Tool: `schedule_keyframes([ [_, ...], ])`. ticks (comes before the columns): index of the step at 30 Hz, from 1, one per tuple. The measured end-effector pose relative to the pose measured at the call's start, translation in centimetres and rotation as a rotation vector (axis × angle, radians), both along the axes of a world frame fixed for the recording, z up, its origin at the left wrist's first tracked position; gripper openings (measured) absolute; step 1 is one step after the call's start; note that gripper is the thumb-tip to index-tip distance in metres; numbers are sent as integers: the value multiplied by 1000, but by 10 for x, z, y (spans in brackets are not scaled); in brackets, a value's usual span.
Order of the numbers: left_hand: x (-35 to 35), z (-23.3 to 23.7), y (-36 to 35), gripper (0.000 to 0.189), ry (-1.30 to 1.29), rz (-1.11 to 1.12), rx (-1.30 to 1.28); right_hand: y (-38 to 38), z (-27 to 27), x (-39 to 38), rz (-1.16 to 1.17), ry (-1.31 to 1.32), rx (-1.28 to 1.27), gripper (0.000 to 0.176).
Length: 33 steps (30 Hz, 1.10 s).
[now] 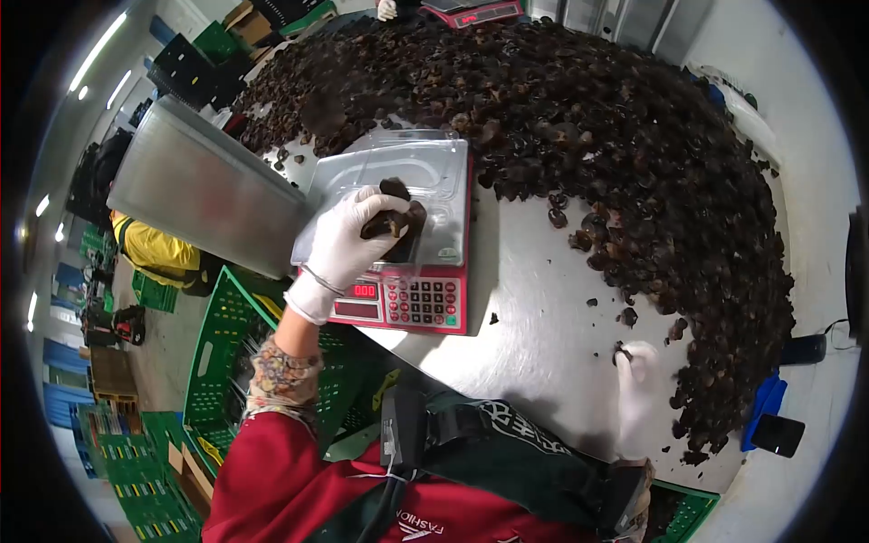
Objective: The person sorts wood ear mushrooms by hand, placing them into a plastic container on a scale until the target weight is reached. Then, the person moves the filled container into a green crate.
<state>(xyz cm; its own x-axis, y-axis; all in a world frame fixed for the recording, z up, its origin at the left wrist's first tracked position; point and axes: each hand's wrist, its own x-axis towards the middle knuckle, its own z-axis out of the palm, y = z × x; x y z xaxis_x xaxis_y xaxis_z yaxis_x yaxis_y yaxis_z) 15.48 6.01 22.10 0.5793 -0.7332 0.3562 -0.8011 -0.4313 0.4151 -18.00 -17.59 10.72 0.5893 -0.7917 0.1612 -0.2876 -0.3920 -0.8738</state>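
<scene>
My left hand, in a white glove, is closed round some dark brown mushroom-like pieces over a clear plastic container. That container rests on a red and silver scale with a lit red display and a keypad. On the metal table, my right hand, also gloved, has its fingers pressed together on a small dark piece. A large heap of the dark pieces spreads to the right of both hands and beyond the scale.
A stack of clear containers leans left of the scale. Green crates stand below the table edge. Another red scale and a person's gloved hand are at the far side. A dark phone-like device lies at right.
</scene>
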Motion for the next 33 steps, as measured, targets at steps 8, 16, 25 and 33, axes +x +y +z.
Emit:
schedule_keyframes([
  [8,35,-40,38,42,-20,65,4,65,65,181,571,-376,-2,19],
  [16,29,-30,63,109,199,-8,31,112,49,264,734,-169,-389,39],
  [25,65,-23,122,90,638,-18,-422,89,69,233,590,-173,103,23],
  [33,66,-32,116,74,625,-26,-440,109,63,213,572,58,568,43],
])
